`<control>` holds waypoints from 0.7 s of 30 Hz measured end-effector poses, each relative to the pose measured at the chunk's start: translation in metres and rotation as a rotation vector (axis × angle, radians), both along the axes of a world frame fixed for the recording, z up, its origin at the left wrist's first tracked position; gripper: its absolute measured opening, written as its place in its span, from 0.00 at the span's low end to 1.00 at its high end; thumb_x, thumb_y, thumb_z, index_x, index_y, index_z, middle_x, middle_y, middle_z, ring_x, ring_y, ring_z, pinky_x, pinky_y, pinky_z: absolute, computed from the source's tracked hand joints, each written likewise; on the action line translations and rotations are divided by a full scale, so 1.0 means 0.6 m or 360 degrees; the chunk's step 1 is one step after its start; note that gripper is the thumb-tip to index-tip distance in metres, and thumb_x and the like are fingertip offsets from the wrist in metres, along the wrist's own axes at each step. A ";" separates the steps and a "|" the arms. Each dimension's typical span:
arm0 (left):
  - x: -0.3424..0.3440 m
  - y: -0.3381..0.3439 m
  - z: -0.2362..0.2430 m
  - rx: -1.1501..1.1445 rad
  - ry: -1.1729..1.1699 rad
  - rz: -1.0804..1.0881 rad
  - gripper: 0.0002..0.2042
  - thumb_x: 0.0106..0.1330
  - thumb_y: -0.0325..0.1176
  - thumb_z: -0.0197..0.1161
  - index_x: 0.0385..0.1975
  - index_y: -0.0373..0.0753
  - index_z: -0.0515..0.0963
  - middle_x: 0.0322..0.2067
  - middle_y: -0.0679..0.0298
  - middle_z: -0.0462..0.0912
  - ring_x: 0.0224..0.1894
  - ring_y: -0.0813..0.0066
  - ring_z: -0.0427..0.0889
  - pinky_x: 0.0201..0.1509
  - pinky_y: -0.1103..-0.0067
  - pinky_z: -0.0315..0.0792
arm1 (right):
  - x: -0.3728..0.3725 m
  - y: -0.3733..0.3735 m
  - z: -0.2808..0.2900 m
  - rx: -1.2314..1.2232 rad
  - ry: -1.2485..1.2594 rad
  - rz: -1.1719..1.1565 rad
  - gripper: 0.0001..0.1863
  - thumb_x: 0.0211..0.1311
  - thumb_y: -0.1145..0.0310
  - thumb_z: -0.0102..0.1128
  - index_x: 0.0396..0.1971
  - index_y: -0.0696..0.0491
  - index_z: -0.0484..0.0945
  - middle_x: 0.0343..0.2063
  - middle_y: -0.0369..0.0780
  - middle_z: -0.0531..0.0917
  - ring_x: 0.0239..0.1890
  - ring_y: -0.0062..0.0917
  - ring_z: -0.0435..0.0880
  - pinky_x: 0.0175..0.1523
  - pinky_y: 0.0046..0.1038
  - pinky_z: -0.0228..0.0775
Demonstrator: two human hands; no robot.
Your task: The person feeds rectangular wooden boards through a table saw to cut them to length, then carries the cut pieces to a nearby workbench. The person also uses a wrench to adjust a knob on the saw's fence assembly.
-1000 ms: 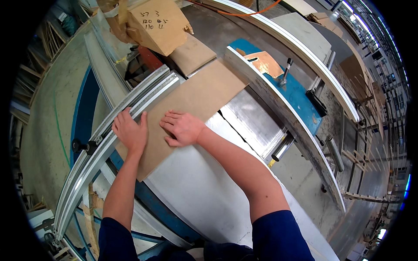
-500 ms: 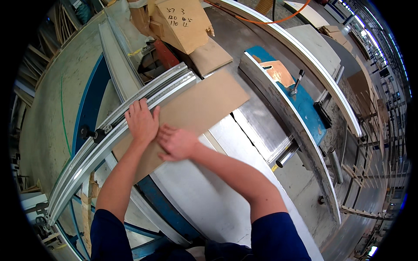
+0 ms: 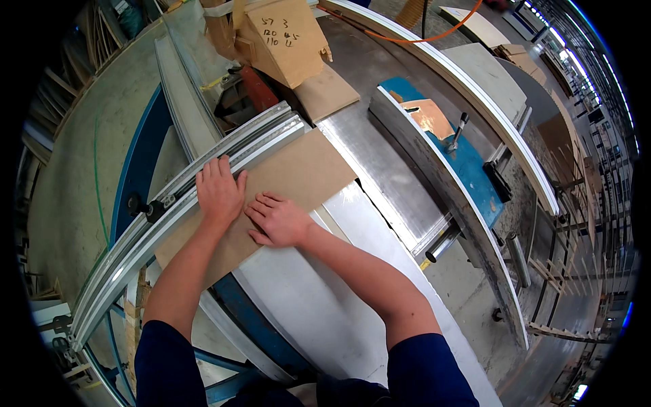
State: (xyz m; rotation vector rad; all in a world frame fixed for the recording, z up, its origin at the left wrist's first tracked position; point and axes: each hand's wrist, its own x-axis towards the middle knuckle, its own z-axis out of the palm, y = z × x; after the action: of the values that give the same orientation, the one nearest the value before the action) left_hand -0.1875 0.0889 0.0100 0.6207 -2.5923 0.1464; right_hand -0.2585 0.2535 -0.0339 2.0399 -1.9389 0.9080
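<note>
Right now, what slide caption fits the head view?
Left hand over the silver rail, right hand on the brown board beside it.

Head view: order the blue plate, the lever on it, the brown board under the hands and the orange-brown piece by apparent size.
Largest to smallest:
1. Brown board
2. Blue plate, partly covered
3. Orange-brown piece
4. Lever

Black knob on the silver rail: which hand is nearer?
Left. The left hand is right of the black knob; the right hand is farther right, on the board.
</note>
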 end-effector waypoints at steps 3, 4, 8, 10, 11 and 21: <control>0.000 0.002 0.003 -0.0009 0.0003 -0.0025 0.24 0.65 0.46 0.65 0.53 0.34 0.73 0.44 0.56 0.77 0.50 0.58 0.74 0.53 0.65 0.65 | -0.003 0.002 0.009 0.0043 -0.0022 -0.0065 0.29 0.61 0.50 0.59 0.49 0.62 0.81 0.43 0.47 0.84 0.55 0.41 0.80 0.67 0.37 0.69; -0.001 0.003 0.003 -0.0017 0.0002 -0.0027 0.24 0.65 0.46 0.65 0.53 0.34 0.73 0.44 0.56 0.77 0.50 0.58 0.74 0.53 0.65 0.65 | -0.001 0.004 0.009 0.0016 -0.0035 -0.0115 0.29 0.61 0.49 0.58 0.48 0.62 0.81 0.43 0.47 0.84 0.55 0.41 0.80 0.67 0.37 0.69; -0.005 0.007 0.005 -0.0023 -0.0032 0.0040 0.24 0.65 0.46 0.66 0.53 0.35 0.73 0.43 0.56 0.77 0.50 0.58 0.74 0.53 0.65 0.65 | 0.005 0.001 0.002 0.0126 -0.0042 -0.0139 0.30 0.60 0.48 0.59 0.48 0.62 0.81 0.43 0.46 0.84 0.55 0.41 0.80 0.67 0.36 0.68; -0.006 0.006 0.004 -0.0026 -0.0022 0.0033 0.24 0.65 0.46 0.66 0.53 0.35 0.73 0.43 0.56 0.77 0.50 0.58 0.74 0.54 0.65 0.65 | 0.003 0.000 0.006 0.0152 -0.0081 -0.0108 0.30 0.59 0.49 0.60 0.48 0.62 0.81 0.43 0.47 0.83 0.55 0.41 0.79 0.68 0.37 0.68; -0.006 0.004 0.003 -0.0027 -0.0017 0.0028 0.24 0.65 0.46 0.66 0.53 0.35 0.73 0.43 0.56 0.77 0.50 0.58 0.74 0.54 0.65 0.65 | 0.001 -0.002 0.007 0.0166 -0.0101 -0.0094 0.30 0.59 0.49 0.60 0.48 0.62 0.81 0.43 0.47 0.83 0.56 0.41 0.79 0.68 0.37 0.68; -0.023 -0.025 -0.005 -0.0024 -0.0008 0.0025 0.24 0.67 0.46 0.64 0.54 0.33 0.72 0.44 0.53 0.76 0.49 0.55 0.74 0.53 0.65 0.66 | -0.020 -0.036 0.002 0.0112 -0.0144 -0.0042 0.34 0.58 0.49 0.61 0.53 0.64 0.77 0.50 0.49 0.80 0.59 0.43 0.77 0.70 0.37 0.65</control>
State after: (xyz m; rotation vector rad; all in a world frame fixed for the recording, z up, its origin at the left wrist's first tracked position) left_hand -0.2011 0.0740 0.0070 0.6357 -2.5891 0.1727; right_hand -0.2704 0.2322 -0.0325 2.0394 -2.0680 0.9550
